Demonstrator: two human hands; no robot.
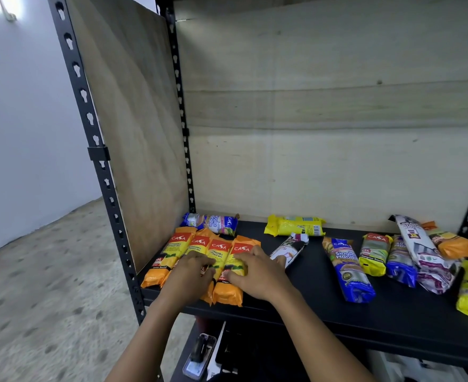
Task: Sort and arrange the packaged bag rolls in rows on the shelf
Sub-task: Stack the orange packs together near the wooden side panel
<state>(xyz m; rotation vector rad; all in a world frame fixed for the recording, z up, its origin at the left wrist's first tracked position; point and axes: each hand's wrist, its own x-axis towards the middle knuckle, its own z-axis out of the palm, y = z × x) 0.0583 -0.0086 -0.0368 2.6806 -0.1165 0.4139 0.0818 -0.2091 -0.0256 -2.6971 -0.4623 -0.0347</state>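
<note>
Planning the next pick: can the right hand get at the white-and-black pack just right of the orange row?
Probably yes. The right hand rests on the rightmost orange pack, and the white-and-black pack lies just beside it on the black shelf, nothing covering it.

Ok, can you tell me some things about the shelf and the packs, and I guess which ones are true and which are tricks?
1. Four orange packs lie side by side at the left end of the shelf. True.
2. Both hands are in the air, touching nothing. False: the left hand and right hand rest on the orange packs.
3. A blue pack lies behind the orange packs. True.
4. The yellow pack at the back stands upright. False: it lies flat.
</note>
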